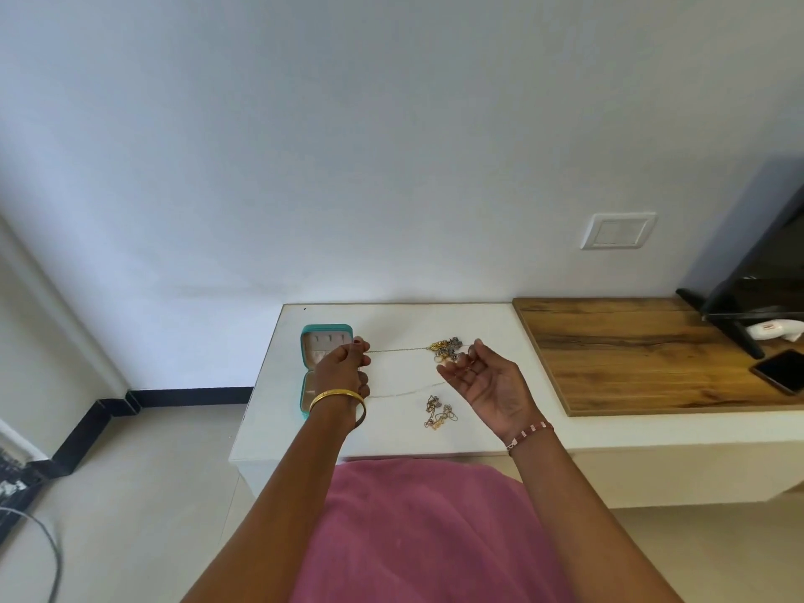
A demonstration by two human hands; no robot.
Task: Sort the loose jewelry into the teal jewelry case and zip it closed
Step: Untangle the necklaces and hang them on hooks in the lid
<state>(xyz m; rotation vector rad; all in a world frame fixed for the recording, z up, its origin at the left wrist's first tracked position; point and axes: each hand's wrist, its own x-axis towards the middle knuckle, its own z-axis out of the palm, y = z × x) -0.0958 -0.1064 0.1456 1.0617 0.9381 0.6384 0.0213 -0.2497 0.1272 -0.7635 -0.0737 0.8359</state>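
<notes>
Head view: left hand [343, 367], fingers curled, pinches a thin chain [398, 350] over the open teal jewelry case [324, 330]. Right hand [487, 380], palm up and loosely spread, holds the chain's other end beside a jewelry pile [448, 348] on the white table [391, 433].

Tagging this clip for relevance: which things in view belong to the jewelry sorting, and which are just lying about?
Job:
teal case, open
thin chain, stretched between left hand and right hand
far jewelry pile
near jewelry pile

Lying about:
phone
TV
white packet
wall switch
</notes>
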